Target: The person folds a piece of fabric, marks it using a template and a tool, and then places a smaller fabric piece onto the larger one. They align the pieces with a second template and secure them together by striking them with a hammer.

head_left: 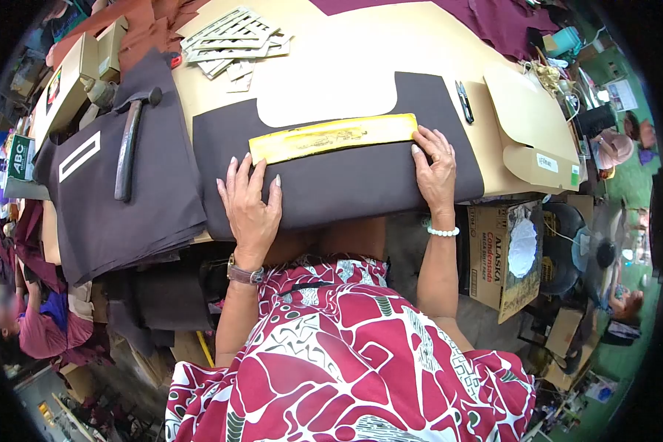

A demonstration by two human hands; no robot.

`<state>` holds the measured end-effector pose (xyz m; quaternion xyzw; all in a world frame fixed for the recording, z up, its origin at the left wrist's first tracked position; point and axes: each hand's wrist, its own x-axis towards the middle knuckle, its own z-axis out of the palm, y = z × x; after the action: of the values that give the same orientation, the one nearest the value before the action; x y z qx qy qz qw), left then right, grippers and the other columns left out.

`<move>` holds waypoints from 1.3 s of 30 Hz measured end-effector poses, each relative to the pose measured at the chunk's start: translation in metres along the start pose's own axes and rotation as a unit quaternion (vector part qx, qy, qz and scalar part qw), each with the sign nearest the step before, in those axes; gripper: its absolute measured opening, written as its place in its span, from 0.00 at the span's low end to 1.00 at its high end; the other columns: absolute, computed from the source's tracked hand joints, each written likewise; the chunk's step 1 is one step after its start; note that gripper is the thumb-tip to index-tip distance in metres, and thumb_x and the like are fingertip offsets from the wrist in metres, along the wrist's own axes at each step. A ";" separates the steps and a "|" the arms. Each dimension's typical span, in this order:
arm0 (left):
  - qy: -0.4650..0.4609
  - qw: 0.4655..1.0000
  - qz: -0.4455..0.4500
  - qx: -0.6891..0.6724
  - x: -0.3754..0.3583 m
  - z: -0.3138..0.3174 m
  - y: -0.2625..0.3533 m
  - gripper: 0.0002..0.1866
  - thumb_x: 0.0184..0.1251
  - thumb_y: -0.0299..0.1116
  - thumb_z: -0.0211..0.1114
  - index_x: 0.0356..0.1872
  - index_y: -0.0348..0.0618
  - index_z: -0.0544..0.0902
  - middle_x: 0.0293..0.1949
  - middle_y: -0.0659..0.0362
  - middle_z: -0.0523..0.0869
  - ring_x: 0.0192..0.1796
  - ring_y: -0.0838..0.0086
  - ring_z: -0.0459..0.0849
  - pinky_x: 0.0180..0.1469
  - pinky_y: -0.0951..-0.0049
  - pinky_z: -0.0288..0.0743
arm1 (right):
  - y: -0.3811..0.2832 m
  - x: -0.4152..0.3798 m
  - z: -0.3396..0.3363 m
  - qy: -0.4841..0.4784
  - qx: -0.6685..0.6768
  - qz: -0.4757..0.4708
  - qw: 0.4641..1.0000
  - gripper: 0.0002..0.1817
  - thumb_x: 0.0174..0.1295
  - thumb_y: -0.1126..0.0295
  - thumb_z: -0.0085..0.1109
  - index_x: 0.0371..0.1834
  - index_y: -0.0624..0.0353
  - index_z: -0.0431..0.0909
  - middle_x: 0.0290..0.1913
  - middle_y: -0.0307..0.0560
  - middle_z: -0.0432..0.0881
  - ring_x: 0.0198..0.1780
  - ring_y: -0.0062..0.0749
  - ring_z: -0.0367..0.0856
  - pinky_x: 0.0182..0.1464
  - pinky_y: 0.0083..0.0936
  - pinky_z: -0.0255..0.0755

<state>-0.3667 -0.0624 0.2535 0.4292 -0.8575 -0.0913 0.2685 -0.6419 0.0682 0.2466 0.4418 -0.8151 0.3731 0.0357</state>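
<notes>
A long yellow strip (331, 138) with dark smudges lies across a dark brown sheet of material (346, 173), slightly tilted up toward its right end. My left hand (250, 206) rests on the sheet with fingers spread, its fingertips by the strip's lower left end. My right hand (436, 173) lies at the other end, fingers extended, fingertips at the strip's right edge. Above the strip sits a white panel with rounded lower corners (328, 96), its upper part washed out by glare.
A hammer (129, 147) and a pale rectangular frame (79, 156) lie on stacked dark sheets (155, 214) at left. Several slotted templates (232, 40) are piled behind. Small snips (464, 102) and an opened cardboard folder (530, 125) lie right. A carton (490, 250) stands below; people sit at both sides.
</notes>
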 end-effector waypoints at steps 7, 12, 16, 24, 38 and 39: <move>0.003 1.000 0.002 -0.004 0.000 -0.001 0.000 0.20 0.61 0.36 0.63 0.54 0.41 0.78 0.59 0.52 0.74 0.68 0.53 0.63 0.67 0.41 0.50 | -0.004 0.000 -0.001 -0.005 -0.006 0.009 1.000 0.13 0.60 0.70 0.56 0.47 0.58 0.82 0.56 0.44 0.79 0.64 0.44 0.68 0.69 0.41 0.53; 0.002 1.000 -0.001 -0.005 -0.001 0.000 0.000 0.20 0.61 0.36 0.62 0.55 0.42 0.78 0.60 0.52 0.73 0.68 0.53 0.63 0.66 0.40 0.51 | 0.000 0.000 -0.001 -0.008 -0.006 0.003 1.000 0.14 0.60 0.70 0.56 0.48 0.58 0.82 0.55 0.45 0.79 0.64 0.46 0.68 0.69 0.41 0.52; 0.001 1.000 -0.004 0.000 0.000 -0.001 0.001 0.20 0.61 0.36 0.62 0.54 0.43 0.78 0.60 0.52 0.73 0.68 0.52 0.63 0.66 0.41 0.50 | -0.003 0.001 -0.001 -0.010 -0.026 -0.005 1.000 0.13 0.59 0.69 0.57 0.46 0.59 0.82 0.55 0.47 0.79 0.63 0.48 0.68 0.68 0.42 0.54; -0.039 0.988 0.083 0.125 0.020 -0.010 0.008 0.18 0.61 0.33 0.58 0.51 0.38 0.77 0.54 0.53 0.76 0.68 0.56 0.63 0.66 0.36 0.48 | -0.044 0.040 -0.021 -0.122 -0.259 -0.067 0.956 0.13 0.57 0.63 0.60 0.36 0.62 0.85 0.54 0.49 0.78 0.61 0.45 0.68 0.65 0.54 0.54; -0.025 0.983 0.116 0.141 0.033 0.001 0.008 0.14 0.60 0.34 0.58 0.44 0.38 0.80 0.41 0.48 0.79 0.59 0.55 0.72 0.66 0.35 0.48 | -0.148 0.210 0.186 -0.161 0.041 -0.250 0.954 0.11 0.58 0.65 0.59 0.40 0.57 0.83 0.43 0.46 0.83 0.48 0.42 0.79 0.52 0.32 0.71; -0.028 0.984 0.115 0.133 0.032 0.001 0.008 0.14 0.59 0.33 0.58 0.44 0.38 0.80 0.42 0.47 0.79 0.59 0.55 0.72 0.66 0.35 0.47 | -0.142 0.212 0.194 -0.173 0.038 -0.245 0.953 0.12 0.57 0.64 0.60 0.41 0.57 0.84 0.44 0.46 0.83 0.48 0.42 0.80 0.52 0.31 0.72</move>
<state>-0.3884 -0.0828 0.2683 0.3574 -0.9126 0.0431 0.1937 -0.6125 -0.2501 0.2715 0.6865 -0.6608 0.3017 -0.0329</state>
